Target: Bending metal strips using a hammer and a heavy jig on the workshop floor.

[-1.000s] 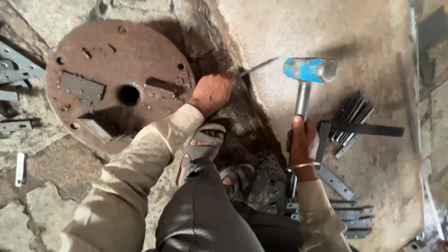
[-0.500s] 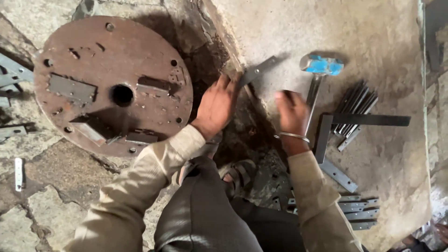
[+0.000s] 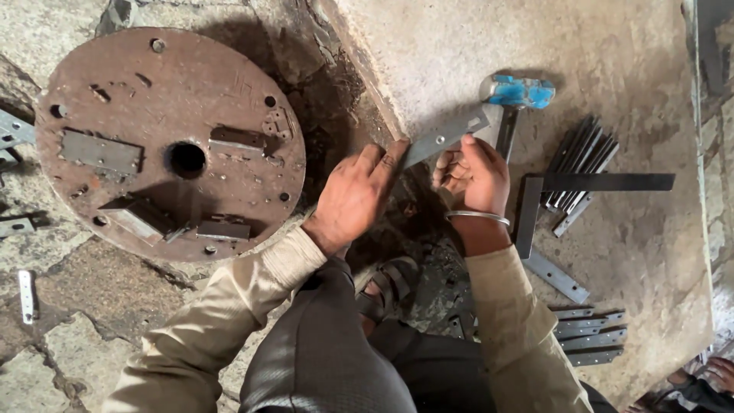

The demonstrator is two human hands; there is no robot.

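Note:
A flat grey metal strip (image 3: 447,136) with holes lies slanted over the edge of a concrete slab (image 3: 612,46). My left hand (image 3: 355,191) pinches its lower end. Beside it, my right hand (image 3: 474,176) closes its fingers on the strip's middle. Just beyond my right hand a hammer with a blue head (image 3: 524,92) lies on the slab, and neither hand holds it. A metal bangle sits on my right wrist.
A round rusty steel plate (image 3: 168,138) with a centre hole and welded blocks lies at left. A dark steel square (image 3: 596,182) rests over a bundle of strips (image 3: 581,157); more strips (image 3: 589,336) lie lower right. My sandalled foot (image 3: 390,283) is below; another person's hand (image 3: 719,375) shows at the corner.
My right hand let go of the hammer, which now lies on the slab, and moved onto the strip. My left hand stayed on the strip's end.

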